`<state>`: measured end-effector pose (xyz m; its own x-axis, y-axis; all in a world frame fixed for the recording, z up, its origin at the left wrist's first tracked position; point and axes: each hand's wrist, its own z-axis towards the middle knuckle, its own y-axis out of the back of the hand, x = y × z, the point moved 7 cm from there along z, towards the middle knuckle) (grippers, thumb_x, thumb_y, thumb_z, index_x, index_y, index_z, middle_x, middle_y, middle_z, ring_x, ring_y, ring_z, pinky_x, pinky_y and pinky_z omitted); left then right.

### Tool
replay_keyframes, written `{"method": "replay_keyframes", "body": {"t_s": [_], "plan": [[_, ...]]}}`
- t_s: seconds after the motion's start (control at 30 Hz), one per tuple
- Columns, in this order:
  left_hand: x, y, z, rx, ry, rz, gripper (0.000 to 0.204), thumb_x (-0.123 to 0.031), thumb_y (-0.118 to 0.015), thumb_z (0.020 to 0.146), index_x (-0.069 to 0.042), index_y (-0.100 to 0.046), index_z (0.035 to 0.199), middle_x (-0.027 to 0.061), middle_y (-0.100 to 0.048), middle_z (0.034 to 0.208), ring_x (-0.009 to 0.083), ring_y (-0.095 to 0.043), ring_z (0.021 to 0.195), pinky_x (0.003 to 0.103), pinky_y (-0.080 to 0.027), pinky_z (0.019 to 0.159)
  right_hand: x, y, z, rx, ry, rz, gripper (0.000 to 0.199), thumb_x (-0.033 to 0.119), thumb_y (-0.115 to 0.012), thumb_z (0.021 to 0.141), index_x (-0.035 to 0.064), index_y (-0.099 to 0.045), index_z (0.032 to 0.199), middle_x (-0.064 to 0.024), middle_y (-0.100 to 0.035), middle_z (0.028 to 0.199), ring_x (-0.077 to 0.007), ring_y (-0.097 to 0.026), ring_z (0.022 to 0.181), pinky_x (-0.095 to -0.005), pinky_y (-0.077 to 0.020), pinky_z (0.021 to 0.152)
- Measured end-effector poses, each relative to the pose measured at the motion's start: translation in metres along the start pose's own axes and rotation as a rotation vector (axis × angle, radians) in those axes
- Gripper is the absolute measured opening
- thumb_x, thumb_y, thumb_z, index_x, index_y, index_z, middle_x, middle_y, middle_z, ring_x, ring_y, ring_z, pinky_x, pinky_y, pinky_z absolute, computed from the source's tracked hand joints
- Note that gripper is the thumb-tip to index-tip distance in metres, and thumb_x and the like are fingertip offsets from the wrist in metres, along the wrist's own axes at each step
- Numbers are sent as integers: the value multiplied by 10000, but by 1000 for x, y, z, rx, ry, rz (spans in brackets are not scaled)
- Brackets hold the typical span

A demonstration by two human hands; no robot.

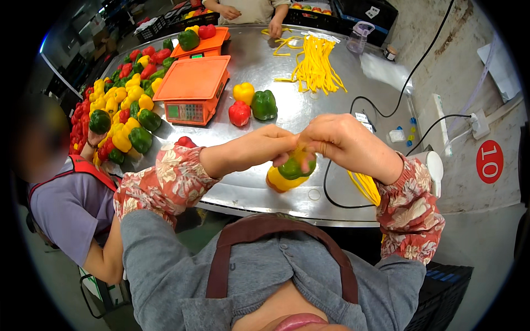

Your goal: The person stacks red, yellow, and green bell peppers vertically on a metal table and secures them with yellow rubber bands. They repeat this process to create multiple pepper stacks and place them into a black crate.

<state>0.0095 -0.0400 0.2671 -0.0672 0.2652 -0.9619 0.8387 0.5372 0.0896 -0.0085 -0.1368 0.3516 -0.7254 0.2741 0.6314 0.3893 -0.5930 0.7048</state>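
Green pepper (298,168) atop yellow pepper (283,181), near the front edge of the steel table (251,185), beneath both hands. Left hand (269,144) and right hand (335,137) closed in fingertip pinches, apparently on thin yellow netting (302,152), though blurred there. Possible toppling and rolling over the edge from a slipped pinch; possible snagging on the nearby black cable (327,188) from a sideways swing.
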Motion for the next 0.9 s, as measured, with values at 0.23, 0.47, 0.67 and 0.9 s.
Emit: {"method": "replay_keyframes", "body": {"t_s": [0.23, 0.47, 0.67, 0.9], "plan": [[15, -8, -2, -127, -116, -161, 352, -349, -376, 941, -85, -541, 776, -62, -435, 712, 45, -365, 670, 195, -311, 629, -48, -23, -17, -425, -92, 120, 58, 37, -556, 793, 5, -590, 829, -99, -567, 742, -241, -555, 721, -325, -439, 650], [6, -15, -6, -367, -81, -210, 309, -299, -400, 944, -48, -528, 816, -40, -469, 724, 48, -410, 671, 199, -359, 616, -61, -72, -38, -518, -204, 600, 327, 121, -632, 768, -7, -566, 1062, -106, -570, 1054, -202, -538, 974, -302, -413, 861], [6, -13, -22, -425, -103, 57, 242, -181, -436, 933, -4, -559, 822, 3, -532, 622, 69, -482, 553, 206, -400, 520, -62, -86, -53, -727, -181, 755, 137, 27, -644, 736, 13, -608, 867, -79, -590, 979, -178, -538, 919, -291, -421, 817], [5, -9, -20, -590, -169, 31, 255, -180, -475, 918, -15, -552, 740, 11, -539, 573, 66, -487, 505, 201, -380, 459, -72, -89, -48, -686, -175, 852, 72, 61, -614, 781, 21, -568, 819, -63, -557, 947, -182, -507, 911, -293, -400, 814]]}}
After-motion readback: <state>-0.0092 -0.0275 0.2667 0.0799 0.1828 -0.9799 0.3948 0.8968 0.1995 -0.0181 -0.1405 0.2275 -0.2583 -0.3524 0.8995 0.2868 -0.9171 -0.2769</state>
